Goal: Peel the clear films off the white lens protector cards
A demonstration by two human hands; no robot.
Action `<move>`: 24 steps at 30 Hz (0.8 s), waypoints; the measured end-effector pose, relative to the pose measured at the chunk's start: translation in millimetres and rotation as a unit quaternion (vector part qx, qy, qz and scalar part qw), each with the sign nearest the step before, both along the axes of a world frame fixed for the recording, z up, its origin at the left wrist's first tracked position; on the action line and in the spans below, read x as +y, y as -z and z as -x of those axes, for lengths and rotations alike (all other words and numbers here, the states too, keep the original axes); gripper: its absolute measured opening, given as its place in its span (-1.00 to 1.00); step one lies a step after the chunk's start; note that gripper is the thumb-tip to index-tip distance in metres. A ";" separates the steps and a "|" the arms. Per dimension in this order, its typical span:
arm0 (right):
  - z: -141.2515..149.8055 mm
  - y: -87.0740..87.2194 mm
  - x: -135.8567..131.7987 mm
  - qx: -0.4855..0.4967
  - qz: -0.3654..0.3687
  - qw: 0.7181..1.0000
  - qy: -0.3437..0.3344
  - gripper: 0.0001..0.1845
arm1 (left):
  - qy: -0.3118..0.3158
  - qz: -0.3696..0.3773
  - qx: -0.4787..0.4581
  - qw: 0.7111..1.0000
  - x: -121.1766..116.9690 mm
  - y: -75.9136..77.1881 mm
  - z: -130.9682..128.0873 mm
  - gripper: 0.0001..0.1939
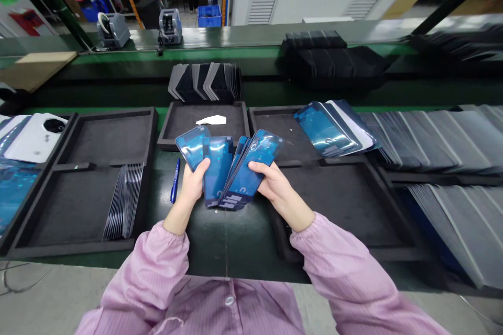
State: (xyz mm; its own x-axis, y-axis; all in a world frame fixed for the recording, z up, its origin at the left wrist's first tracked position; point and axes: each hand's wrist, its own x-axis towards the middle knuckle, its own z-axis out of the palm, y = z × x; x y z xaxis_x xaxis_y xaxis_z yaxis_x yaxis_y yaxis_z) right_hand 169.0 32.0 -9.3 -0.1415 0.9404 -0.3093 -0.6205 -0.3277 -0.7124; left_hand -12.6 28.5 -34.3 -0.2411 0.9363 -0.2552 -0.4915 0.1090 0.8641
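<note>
Fingers mostly hidden behind fanned blue panels (218,170), overlap obscuring their count, left hand (193,180) and right hand (275,182) both grasping them, thumbs across front faces, upper ends jutting beyond.

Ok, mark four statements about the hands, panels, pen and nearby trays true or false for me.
1. The left hand and right hand both hold blue panels. True.
2. The blue pen lies beside the right forearm. False: the blue pen lies on the green bench, left of the left hand.
3. A white scrap lies in the small black tray beyond the hands. True.
4. The panel row stands at its front compartment's left side. False: the panel row stands at the right side.
</note>
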 end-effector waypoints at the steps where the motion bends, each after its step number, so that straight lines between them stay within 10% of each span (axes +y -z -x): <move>1: 1.1 -1.0 -0.6 -0.003 0.001 1.000 -0.005 -0.57 | 0.004 -0.008 0.006 1.000 -0.3 0.8 -0.7 -0.43; 11: 1.0 9.5 4.8 -0.008 0.030 0.999 0.008 -0.60 | 0.002 -0.031 0.065 0.997 0.6 0.3 1.9 -0.43; 19: -3.2 0.0 3.7 0.045 -0.030 0.996 -0.068 -0.56 | 0.175 -0.013 -0.115 0.978 -2.5 -14.4 3.9 -0.38; 24: -2.9 2.3 1.4 0.013 -0.009 1.000 -0.020 -0.53 | 0.057 -0.025 0.007 0.998 -0.5 -4.5 3.3 -0.50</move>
